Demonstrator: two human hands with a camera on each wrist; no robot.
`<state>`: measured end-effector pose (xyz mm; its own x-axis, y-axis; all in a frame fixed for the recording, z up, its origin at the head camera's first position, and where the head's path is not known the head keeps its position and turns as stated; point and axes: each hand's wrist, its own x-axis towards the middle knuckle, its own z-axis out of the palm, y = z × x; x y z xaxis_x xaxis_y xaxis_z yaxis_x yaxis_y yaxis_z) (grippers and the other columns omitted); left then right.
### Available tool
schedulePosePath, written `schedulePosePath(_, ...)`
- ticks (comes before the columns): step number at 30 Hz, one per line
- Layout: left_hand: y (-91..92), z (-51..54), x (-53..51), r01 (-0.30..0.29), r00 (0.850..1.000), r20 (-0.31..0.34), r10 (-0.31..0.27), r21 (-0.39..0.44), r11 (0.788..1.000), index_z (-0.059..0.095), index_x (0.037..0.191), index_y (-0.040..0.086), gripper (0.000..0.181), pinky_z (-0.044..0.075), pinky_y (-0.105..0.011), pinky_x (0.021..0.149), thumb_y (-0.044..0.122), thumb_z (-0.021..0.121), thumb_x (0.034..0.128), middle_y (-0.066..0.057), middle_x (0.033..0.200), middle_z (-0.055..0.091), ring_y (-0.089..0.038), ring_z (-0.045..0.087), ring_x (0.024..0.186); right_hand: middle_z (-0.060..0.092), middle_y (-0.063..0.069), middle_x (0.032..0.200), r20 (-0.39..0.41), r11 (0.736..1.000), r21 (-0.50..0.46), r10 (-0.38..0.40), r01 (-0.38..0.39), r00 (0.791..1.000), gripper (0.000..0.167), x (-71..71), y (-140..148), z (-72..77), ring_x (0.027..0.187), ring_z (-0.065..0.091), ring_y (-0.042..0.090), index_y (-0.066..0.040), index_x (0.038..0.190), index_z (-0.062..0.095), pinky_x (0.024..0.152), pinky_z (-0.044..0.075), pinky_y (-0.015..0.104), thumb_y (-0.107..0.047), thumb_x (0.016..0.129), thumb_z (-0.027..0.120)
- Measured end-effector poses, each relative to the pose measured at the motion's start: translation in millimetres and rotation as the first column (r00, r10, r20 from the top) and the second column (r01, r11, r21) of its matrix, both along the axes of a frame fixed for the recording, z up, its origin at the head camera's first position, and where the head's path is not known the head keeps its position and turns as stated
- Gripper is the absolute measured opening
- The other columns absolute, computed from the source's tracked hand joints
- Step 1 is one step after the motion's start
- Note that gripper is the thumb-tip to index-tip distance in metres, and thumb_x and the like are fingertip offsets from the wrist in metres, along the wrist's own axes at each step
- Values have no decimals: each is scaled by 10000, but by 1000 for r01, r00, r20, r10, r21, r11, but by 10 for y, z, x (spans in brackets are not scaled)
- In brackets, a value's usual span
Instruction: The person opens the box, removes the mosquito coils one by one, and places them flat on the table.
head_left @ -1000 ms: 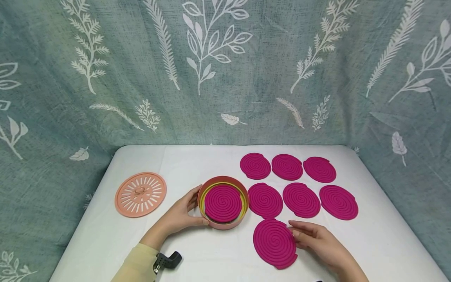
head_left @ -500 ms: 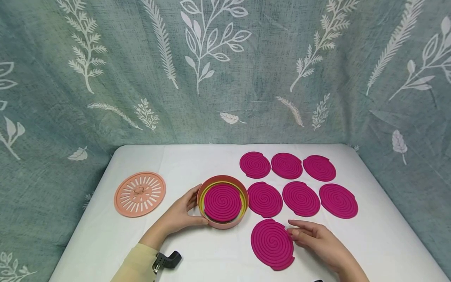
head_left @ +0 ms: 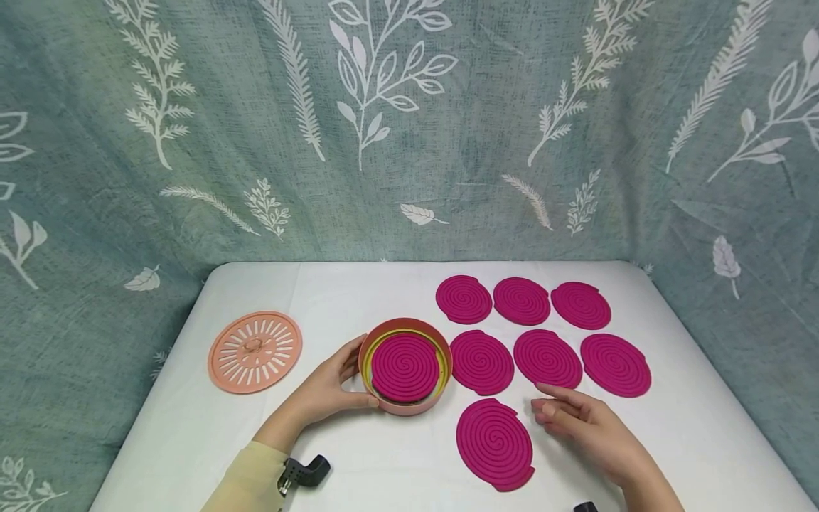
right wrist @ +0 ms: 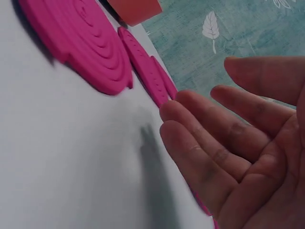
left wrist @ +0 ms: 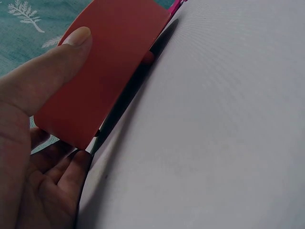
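Observation:
My left hand (head_left: 333, 384) holds the left side of a round, salmon-coloured container (head_left: 406, 410), thumb at the front; its red outer wall (left wrist: 107, 67) shows in the left wrist view. Inside lies a magenta mosquito coil (head_left: 405, 368), within a yellow inner ring. On the table in front, another mosquito coil (head_left: 495, 444) lies flat. My right hand (head_left: 589, 430) hovers to the right of that coil, apart from it, its fingers loosely bent and holding nothing. In the right wrist view its fingers (right wrist: 209, 119) are spread above the white surface.
Two rows of magenta mosquito coils (head_left: 547, 361) lie flat at the back right, the nearest touching or almost touching the container. A salmon slotted lid (head_left: 254, 352) with a small ring on top lies at the left. A patterned green curtain (head_left: 409, 142) hangs behind the white table (head_left: 345, 299).
The front coil has shifted slightly left and lies on the table. My right hand has let go of it and moved a little right and away. The left hand stays on the container.

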<state>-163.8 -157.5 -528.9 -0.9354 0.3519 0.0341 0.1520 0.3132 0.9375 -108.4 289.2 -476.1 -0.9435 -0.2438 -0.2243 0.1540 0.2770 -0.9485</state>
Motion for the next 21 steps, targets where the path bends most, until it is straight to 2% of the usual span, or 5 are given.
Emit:
schedulePosePath(5,7,19,-2,5,1000,7,-5,0,1000,279,1553,301,1149,341,-201,1113,428,940,621,87,1530,366,-88,385,1375,582,281,1292,-86,1000,16,25,-24,996,560,-118,34,175,1102,651,308,59,1433,445,892,576,284,-194,976,646)
schedulePosePath(8,7,29,1,12,1000,4,-12,-2,1000,275,1556,291,1149,339,-213,1121,423,938,627,76,1531,371,-96,384,1379,568,289,1306,-129,998,24,65,-63,990,538,-229,46,296,1108,643,330,52,1435,442,898,577,317,-181,987,628)
schedulePosePath(11,4,36,2,15,1000,1,-15,-5,1000,274,1557,290,1149,339,-221,1123,419,938,628,67,1531,375,-105,386,1380,575,249,1319,-155,993,63,105,-96,982,539,-358,11,407,1111,644,285,29,1443,440,894,584,342,-206,993,621)
schedulePosePath(15,-1,39,6,13,1000,2,-13,-7,1000,275,1556,295,1145,340,-227,1123,419,937,630,62,1530,379,-113,392,1378,590,182,1316,-155,985,100,154,-139,976,547,-525,-144,527,1134,633,236,-44,1450,460,902,582,369,-256,980,643)
schedulePosePath(21,-6,42,11,9,1000,17,-9,-18,1000,272,1554,312,1139,343,-213,1117,433,932,634,76,1526,377,-94,390,1373,565,206,1339,-158,963,90,264,-253,951,533,-740,-498,593,1159,613,318,-110,1460,461,945,558,427,-265,982,641)
